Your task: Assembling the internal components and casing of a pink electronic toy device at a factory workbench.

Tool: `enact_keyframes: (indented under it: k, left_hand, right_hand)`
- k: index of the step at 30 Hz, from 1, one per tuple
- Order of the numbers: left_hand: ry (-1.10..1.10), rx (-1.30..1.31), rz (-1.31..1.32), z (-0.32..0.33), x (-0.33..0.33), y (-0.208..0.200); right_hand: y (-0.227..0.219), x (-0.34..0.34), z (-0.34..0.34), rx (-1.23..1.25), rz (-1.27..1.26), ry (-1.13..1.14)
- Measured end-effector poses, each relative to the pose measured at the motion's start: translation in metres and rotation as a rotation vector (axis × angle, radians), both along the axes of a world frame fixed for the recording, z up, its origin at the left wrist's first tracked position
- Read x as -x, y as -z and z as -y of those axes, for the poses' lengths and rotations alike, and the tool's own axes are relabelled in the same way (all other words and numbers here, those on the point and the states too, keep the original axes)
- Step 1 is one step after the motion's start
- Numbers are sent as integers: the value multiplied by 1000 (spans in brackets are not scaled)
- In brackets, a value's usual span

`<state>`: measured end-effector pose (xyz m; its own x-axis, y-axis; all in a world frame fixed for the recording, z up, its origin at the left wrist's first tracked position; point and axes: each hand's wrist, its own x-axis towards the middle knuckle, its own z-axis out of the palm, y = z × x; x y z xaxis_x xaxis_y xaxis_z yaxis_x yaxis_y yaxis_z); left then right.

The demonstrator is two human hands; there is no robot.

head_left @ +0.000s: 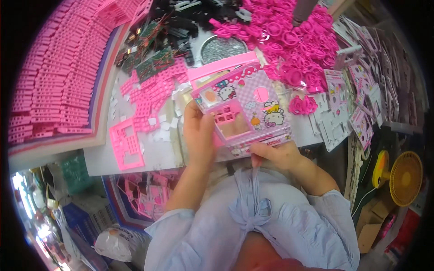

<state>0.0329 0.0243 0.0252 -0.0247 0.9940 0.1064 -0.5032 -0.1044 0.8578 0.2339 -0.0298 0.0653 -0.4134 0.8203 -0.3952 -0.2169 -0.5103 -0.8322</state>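
Observation:
I hold a pink toy panel [246, 106] with cartoon stickers, a checkered face and a small window frame, tilted above the table edge. My left hand [199, 135] grips its left side, thumb near the little pink grid insert. My right hand [275, 156] pinches the panel's lower right corner from below. A second pink panel lies just behind it.
Pink grid pieces [144, 97] lie loose on the white table [158, 156]. Stacked pink strips [58, 77] fill the left. A heap of pink rings [294, 49] sits at the back right, sticker sheets [361, 90] on the right, circuit boards [153, 58] behind, a yellow fan [402, 176] at lower right.

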Motion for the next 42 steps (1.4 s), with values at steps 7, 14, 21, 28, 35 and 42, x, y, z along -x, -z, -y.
enact_keyframes:
  k: [7, 14, 21, 28, 35, 42]
  left_hand:
    - [-127, 80, -31, 12, 41, -34]
    - [-342, -3, -674, -2, 31, -15]
    - [-463, -51, -855, 25, 38, -26]
    - [-320, 51, -891, 9, 47, -17]
    - [-261, 113, -618, 7, 48, -3]
    - [-251, 151, -821, 17, 49, -6]
  right_hand:
    - [10, -25, -38, -533, 153, -149]
    - [33, 45, -66, -322, -214, 240]
    - [26, 76, -49, -504, -146, 295]
    - [32, 65, -53, -665, 64, 147]
    - [28, 58, -51, -794, 181, 92]
    - [23, 50, -55, -970, 423, -35]
